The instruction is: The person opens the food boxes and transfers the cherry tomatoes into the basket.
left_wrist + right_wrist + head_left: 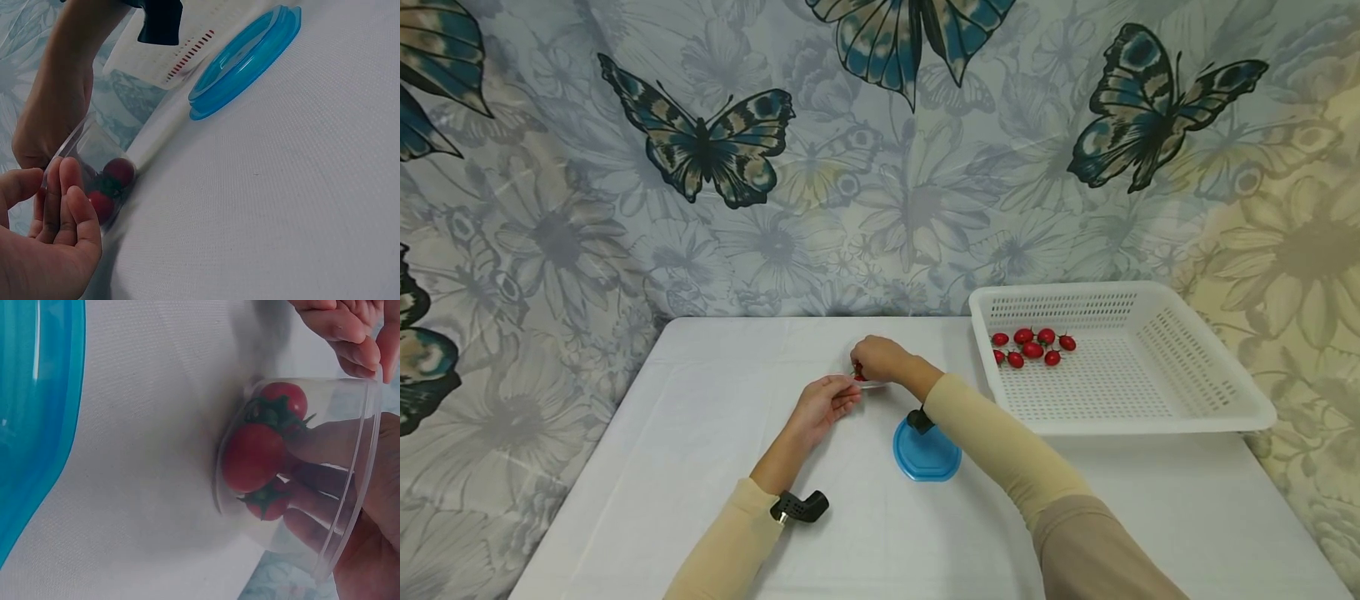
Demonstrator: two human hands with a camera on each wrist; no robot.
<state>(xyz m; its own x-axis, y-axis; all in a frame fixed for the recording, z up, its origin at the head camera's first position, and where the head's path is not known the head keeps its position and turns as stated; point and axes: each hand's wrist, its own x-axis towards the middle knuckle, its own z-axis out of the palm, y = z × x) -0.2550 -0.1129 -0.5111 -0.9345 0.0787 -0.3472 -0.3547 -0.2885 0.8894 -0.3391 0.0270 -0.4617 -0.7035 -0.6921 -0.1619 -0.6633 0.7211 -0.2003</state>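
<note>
A clear plastic container (331, 400) stands on the white table, with several red cherry tomatoes (253, 456) with green stems at its bottom. My left hand (820, 408) pinches the container's rim between thumb and fingers, on the near left side. Reaching in over the rim, my right hand (883, 358) has its thumb and fingers down inside the container. They hold a cherry tomato there, seen through the clear wall in the right wrist view. Just in front of the container lies a round blue lid (927, 454), beneath my right wrist.
At the right back of the white table (700, 467) stands a white perforated basket (1150, 375). Several more cherry tomatoes (1033, 350) lie in its left part. A cloth (925, 208) printed with butterflies hangs behind the table.
</note>
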